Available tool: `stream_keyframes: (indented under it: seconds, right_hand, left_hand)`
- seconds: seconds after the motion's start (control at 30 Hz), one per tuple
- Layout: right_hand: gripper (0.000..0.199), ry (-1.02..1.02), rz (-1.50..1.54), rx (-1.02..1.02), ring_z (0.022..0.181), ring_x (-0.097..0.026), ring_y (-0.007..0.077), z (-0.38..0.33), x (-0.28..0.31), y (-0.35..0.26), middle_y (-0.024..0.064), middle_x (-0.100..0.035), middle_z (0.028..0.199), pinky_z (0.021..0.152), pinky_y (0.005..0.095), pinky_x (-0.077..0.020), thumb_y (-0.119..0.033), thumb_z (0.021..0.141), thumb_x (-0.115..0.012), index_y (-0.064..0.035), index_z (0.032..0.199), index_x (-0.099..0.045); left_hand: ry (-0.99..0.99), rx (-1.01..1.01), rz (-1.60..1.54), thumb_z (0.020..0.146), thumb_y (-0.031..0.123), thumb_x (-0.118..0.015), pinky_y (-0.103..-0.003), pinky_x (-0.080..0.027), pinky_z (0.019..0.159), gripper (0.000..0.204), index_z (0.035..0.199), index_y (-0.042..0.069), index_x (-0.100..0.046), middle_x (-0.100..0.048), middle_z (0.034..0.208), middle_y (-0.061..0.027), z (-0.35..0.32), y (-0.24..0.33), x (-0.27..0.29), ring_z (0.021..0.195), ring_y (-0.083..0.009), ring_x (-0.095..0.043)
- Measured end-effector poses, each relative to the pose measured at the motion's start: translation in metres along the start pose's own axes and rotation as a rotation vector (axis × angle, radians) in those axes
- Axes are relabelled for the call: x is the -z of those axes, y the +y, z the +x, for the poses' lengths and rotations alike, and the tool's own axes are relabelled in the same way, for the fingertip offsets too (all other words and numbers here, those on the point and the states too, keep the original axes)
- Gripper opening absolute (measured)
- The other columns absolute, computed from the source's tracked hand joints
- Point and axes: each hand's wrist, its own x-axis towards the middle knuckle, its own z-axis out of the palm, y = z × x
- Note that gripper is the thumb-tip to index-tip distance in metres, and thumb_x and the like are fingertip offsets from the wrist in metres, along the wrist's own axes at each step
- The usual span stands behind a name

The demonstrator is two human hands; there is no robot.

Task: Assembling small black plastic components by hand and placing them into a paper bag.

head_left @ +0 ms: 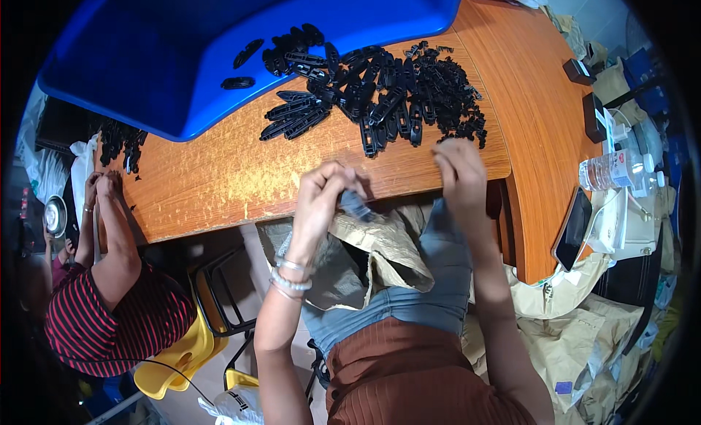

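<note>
My left hand is closed around a dark, elongated plastic part, smeared by motion, just off the table's front edge. Fingertips of my right hand are pinched together by the near side of a heap of small black plastic clips; whatever they hold is too small to make out. Left of the clips, a pile of long black slotted plastic pieces spreads over the wooden table. An open brown paper sack lies across my lap below my left hand.
A large blue bin leans over the far table, several black pieces inside. To the right are a phone, a water bottle and paper sacks. Another person in a striped shirt works at the left with black parts.
</note>
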Motion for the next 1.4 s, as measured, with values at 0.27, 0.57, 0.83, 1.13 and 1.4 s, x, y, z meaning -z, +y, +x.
stream_keyframes:
  seconds: [0.27,0.57,0.83,1.13,1.4]
  right_hand:
    - [0.010,-0.067,-0.115,0.136,0.080,-0.055,0.0225,0.016,-0.001,0.022,0.0099,-0.055,0.089,0.068,0.0305,-0.0452,0.005,0.078,-0.060,0.0024,0.088,-0.062]
    - [0.018,-0.141,1.131,-0.657,0.072,-0.055,0.0120,-0.003,-0.003,0.005,0.0103,-0.059,0.086,0.063,0.0200,-0.0447,0.004,0.087,-0.050,0.0077,0.103,-0.056]
    - [0.013,-0.055,0.941,-0.440,0.087,-0.057,0.0161,-0.002,-0.001,-0.048,0.0111,-0.060,0.092,0.076,0.0237,-0.0448,0.006,0.080,-0.056,0.0057,0.090,-0.064]
    - [0.011,0.028,0.385,-0.047,0.086,-0.053,0.0203,-0.005,-0.006,-0.063,0.0087,-0.059,0.091,0.075,0.0293,-0.0424,0.004,0.073,-0.062,-0.0007,0.082,-0.064]
    - [0.015,0.012,0.287,0.097,0.084,-0.053,0.0170,-0.009,-0.001,-0.072,0.0069,-0.058,0.089,0.068,0.0260,-0.0430,0.000,0.075,-0.064,-0.0028,0.090,-0.063]
  left_hand:
    - [0.010,-0.750,1.629,0.072,-0.004,-0.056,-0.032,-0.050,0.049,0.028,0.097,0.007,-0.053,-0.049,0.087,-0.0133,0.046,-0.003,-0.005,0.064,-0.0213,-0.061]
    - [-0.070,-0.799,1.665,0.075,0.003,-0.059,-0.033,-0.050,0.048,0.027,0.099,0.004,-0.048,-0.049,0.090,-0.0151,0.033,-0.007,0.009,0.062,-0.0244,-0.060]
    - [0.114,-0.286,0.279,0.076,-0.011,-0.056,-0.019,-0.045,0.046,0.027,0.097,0.000,-0.043,-0.057,0.070,-0.0041,-0.016,-0.008,-0.022,0.052,-0.0079,-0.056]
    - [0.038,-0.131,0.152,0.080,-0.010,-0.056,-0.017,-0.038,0.040,0.023,0.096,0.000,-0.044,-0.060,0.064,-0.0035,-0.036,0.005,-0.028,0.050,-0.0089,-0.060]
    - [0.132,-0.110,0.180,0.080,-0.006,-0.060,-0.015,-0.035,0.042,0.019,0.093,0.001,-0.049,-0.054,0.059,0.0011,-0.034,0.007,-0.034,0.047,-0.0028,-0.049]
